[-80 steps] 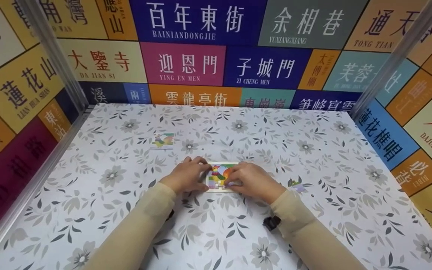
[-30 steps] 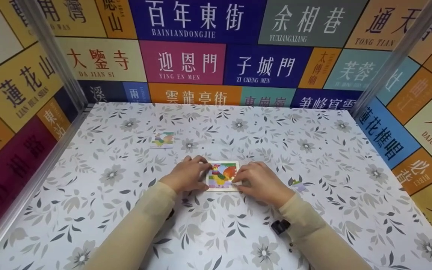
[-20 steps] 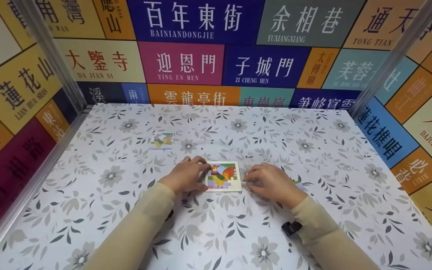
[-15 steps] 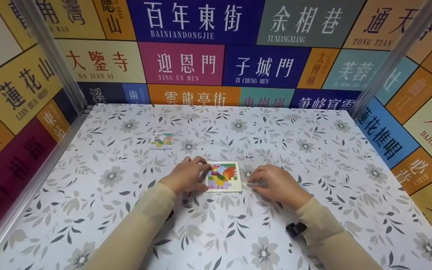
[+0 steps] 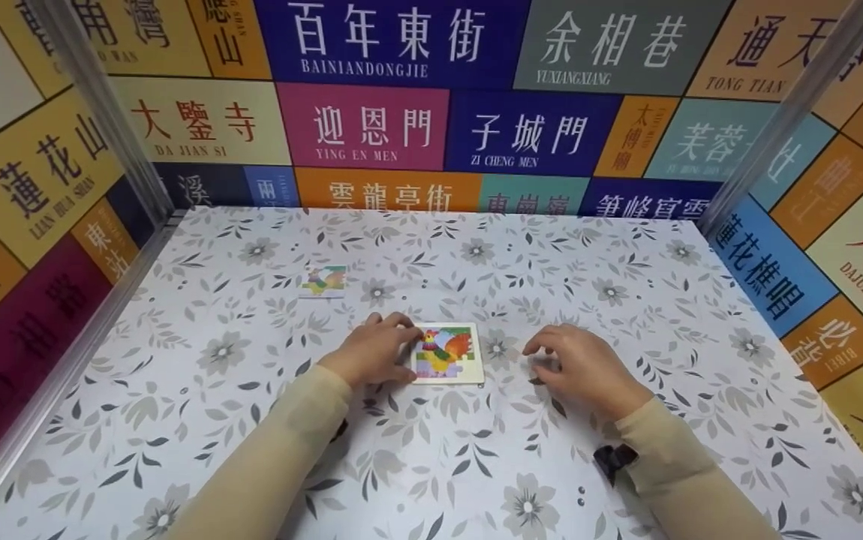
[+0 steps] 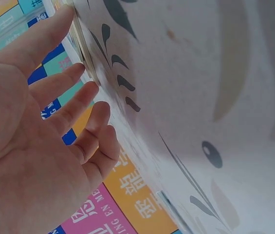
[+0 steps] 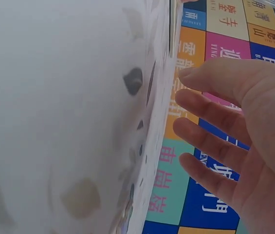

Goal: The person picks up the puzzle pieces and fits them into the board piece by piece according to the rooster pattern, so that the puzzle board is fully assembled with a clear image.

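A small rooster jigsaw puzzle (image 5: 443, 351) in a white tray lies flat in the middle of the table; its lower right corner shows bare tray. My left hand (image 5: 373, 349) rests at the tray's left edge, thumb near the lower corner, fingers near the upper one. In the left wrist view the thumb and index tip touch the tray's edge (image 6: 82, 44), with the other fingers loosely bent. To the right of the tray, apart from it, my right hand (image 5: 585, 367) hovers with fingers loosely bent and nothing in them. A coloured puzzle piece (image 7: 126, 214) lies low in the right wrist view.
A second small rooster picture (image 5: 323, 281) lies at the back left of the table. White floral-print covering (image 5: 431, 465) spans the tabletop. Panels with Chinese lettering (image 5: 371, 127) stand behind and at both sides, with clear strips at the corners.
My right hand has left the puzzle and moved right, now hiding the loose piece there. The tray's lower right corner has come into view. My left hand stays put.
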A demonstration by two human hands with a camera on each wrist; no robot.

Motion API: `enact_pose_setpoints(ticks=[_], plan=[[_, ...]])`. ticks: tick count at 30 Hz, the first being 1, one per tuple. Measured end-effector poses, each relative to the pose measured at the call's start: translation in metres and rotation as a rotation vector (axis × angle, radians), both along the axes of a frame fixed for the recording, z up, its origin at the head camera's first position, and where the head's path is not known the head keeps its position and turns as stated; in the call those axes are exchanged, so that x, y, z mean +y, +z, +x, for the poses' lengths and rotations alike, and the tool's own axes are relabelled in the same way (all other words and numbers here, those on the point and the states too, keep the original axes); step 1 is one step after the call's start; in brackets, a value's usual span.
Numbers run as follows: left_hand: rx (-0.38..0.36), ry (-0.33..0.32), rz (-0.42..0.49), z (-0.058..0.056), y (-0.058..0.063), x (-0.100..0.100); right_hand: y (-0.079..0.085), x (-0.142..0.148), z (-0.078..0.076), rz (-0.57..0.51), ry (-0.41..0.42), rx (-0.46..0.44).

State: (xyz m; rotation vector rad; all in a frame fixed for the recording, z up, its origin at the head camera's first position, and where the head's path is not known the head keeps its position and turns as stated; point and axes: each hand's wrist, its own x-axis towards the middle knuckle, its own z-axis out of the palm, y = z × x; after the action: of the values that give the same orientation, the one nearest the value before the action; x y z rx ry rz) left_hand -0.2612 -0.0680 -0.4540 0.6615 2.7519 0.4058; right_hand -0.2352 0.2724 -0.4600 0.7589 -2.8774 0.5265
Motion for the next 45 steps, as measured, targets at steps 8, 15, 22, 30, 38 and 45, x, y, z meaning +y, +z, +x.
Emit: enact_pose_setpoints(ticks=[8,15,22,30,38,45], plan=[[-0.014,0.018,0.001,-0.002,-0.002,0.001,0.003,0.020,0.001,0.020,-0.054,-0.027],[-0.007,0.018,0.004,-0.002,-0.002,0.001,0.006,0.034,0.003,0.022,-0.076,-0.055],[0.033,-0.026,0.009,-0.001,0.000,0.001,0.005,0.046,0.006,0.025,-0.097,-0.079],[0.011,-0.010,-0.003,0.000,0.001,0.000,0.009,0.057,0.006,0.053,-0.123,-0.105],[-0.024,0.029,-0.019,0.000,0.002,0.001,0.014,0.066,0.007,0.054,-0.158,-0.197],[-0.030,0.025,-0.014,0.001,0.000,0.001,0.015,0.077,0.010,0.057,-0.168,-0.236]])
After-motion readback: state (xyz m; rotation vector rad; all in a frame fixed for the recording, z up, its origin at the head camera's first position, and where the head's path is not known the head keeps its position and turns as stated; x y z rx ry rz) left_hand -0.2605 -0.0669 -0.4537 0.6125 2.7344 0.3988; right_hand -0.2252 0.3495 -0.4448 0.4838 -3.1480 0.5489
